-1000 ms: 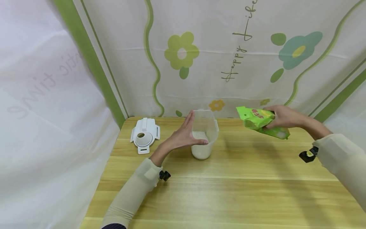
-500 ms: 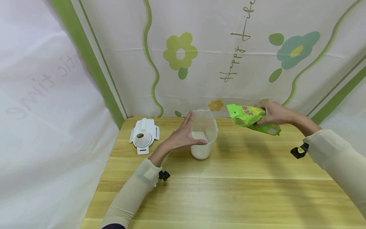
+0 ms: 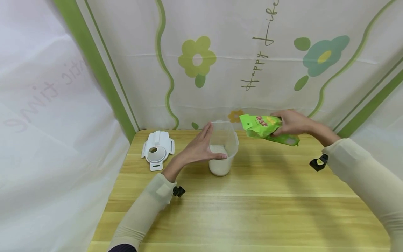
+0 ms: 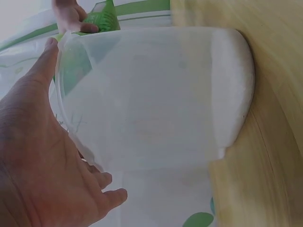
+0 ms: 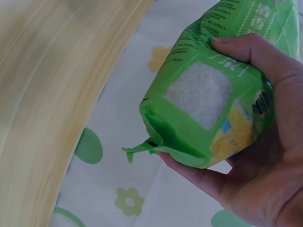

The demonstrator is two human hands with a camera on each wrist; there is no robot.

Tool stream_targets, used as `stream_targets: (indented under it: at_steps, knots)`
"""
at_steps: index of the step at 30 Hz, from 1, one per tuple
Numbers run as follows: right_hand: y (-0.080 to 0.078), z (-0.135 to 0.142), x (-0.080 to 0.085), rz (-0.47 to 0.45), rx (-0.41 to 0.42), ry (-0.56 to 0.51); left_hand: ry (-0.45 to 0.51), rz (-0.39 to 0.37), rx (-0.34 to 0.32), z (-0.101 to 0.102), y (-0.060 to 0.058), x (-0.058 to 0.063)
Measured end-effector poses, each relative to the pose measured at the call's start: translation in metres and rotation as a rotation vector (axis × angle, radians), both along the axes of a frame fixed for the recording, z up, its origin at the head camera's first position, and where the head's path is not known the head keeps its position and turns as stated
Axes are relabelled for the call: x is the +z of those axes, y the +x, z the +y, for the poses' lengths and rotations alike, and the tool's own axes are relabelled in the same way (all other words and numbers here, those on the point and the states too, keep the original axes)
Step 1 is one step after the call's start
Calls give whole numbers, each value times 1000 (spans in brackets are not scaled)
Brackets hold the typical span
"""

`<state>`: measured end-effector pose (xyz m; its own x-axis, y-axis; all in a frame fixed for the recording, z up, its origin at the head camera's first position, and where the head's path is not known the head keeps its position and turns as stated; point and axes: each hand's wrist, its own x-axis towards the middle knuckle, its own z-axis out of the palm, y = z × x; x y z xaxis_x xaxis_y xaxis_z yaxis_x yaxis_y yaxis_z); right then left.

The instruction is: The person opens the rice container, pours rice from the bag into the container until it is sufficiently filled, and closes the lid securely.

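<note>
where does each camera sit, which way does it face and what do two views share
Head: worn on the head, facing forward and down at the table; both arms, left-hand grip and right-hand grip show.
Left wrist: worn there, facing the clear container; left-hand grip close up, right-hand grip beyond.
Right wrist: worn there, facing the green bag; right-hand grip only.
Head and left wrist share the clear container, green bag and both grips.

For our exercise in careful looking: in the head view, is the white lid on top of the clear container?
No, the white lid lies on the wooden table, apart from the clear container.
</note>
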<state>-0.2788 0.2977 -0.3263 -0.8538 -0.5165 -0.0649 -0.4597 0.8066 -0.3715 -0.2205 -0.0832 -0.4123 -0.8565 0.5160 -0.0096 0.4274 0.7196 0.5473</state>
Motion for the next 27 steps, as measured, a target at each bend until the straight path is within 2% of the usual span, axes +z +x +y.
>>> stream_targets:
  at_steps: [11, 27]
  knots:
    - [-1, -18, 6, -1, 14, -9, -48, -3, -30, 0, -7, 4]
    - [-7, -37, 8, 37, 28, 40, -47, -31, -46, -1, -9, 6]
